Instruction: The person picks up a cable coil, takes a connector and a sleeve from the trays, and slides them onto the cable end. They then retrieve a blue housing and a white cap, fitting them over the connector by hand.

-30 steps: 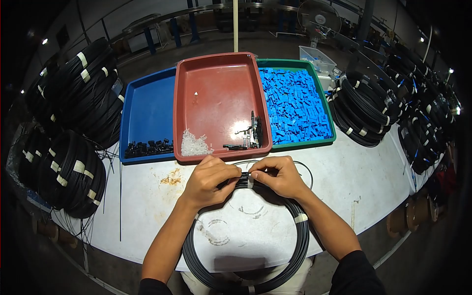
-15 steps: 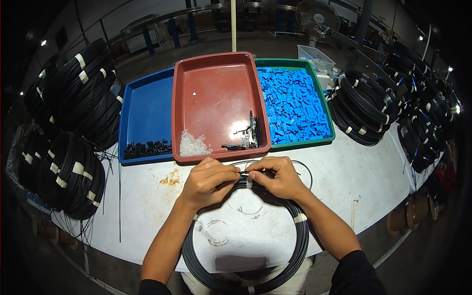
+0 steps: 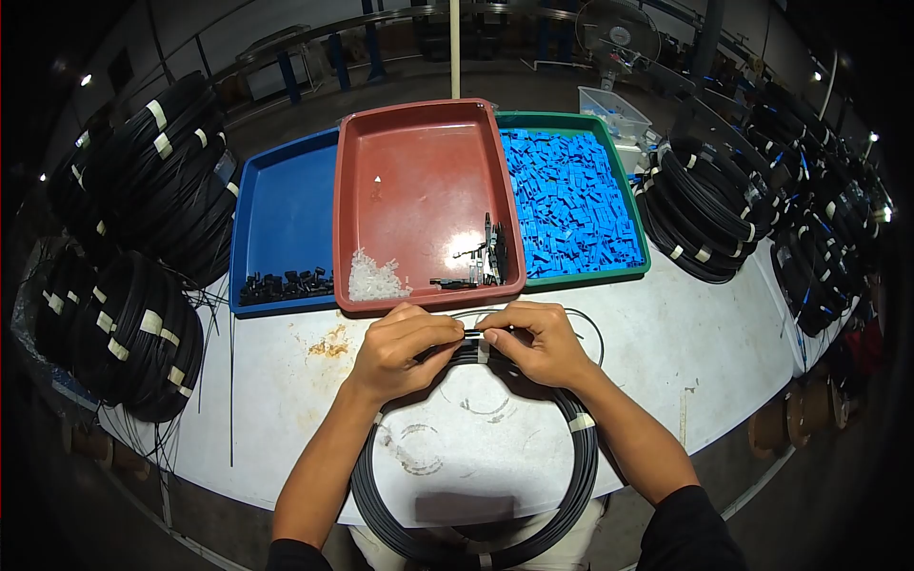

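Note:
My left hand [image 3: 405, 352] and my right hand [image 3: 540, 344] meet above the far side of a coil of black cable [image 3: 585, 466]. Each has its thumb and fingers pinched on a thin black cable end [image 3: 473, 333], a short stretch of which shows between the fingertips. Whether a small fitting sits on that end is hidden by the fingers. Pale tape [image 3: 582, 422] binds the coil, which rests partly on the white table [image 3: 685, 352] and overhangs its near edge. One loose cable loop [image 3: 598, 341] curves out behind my right hand.
Behind my hands stand a blue tray [image 3: 286, 181] with black parts [image 3: 286, 285], a red tray [image 3: 419, 181] with translucent pieces [image 3: 373, 278] and black connector parts [image 3: 494, 252], and a green tray [image 3: 626, 181] of blue clips [image 3: 571, 209]. Cable coils [image 3: 143, 343] flank both sides.
The fingertips have moved slightly apart, so a little more of the black cable end shows between them. Both hands otherwise keep their place over the coil.

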{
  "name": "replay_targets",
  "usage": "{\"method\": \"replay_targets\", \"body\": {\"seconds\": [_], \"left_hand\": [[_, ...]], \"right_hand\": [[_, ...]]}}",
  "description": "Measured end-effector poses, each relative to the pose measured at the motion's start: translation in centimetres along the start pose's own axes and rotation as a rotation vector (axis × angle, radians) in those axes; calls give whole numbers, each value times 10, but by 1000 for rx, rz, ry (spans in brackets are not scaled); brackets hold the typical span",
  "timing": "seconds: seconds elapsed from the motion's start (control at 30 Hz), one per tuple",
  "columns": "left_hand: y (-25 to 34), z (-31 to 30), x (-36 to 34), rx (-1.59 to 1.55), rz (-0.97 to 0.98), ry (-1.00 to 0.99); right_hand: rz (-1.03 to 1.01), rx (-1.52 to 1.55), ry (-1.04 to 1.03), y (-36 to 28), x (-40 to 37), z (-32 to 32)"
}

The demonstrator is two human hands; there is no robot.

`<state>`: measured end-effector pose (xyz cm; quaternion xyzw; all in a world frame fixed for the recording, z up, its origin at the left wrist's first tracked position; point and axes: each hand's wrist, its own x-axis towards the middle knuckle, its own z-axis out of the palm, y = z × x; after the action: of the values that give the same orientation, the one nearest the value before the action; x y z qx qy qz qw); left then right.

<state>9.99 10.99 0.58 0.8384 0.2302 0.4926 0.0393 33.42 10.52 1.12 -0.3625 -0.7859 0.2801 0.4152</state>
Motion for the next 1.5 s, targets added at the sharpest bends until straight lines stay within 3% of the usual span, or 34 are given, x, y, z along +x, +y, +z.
{"method": "replay_targets", "body": {"seconds": [1.07,1.17,1.23,1.5], "left_hand": [[0,0,-2,-36,-16,-20],[4,0,-1,-100,-95,0],[7,0,-1,-245,-271,1],[8,3,-1,-320,-395,45]], "right_hand": [[-211,-155,88,2,-1,5],[-230,-147,104,4,-1,6],[-245,-150,106,3,-1,6],[-339,-203,112,-2,-2,6]]}}
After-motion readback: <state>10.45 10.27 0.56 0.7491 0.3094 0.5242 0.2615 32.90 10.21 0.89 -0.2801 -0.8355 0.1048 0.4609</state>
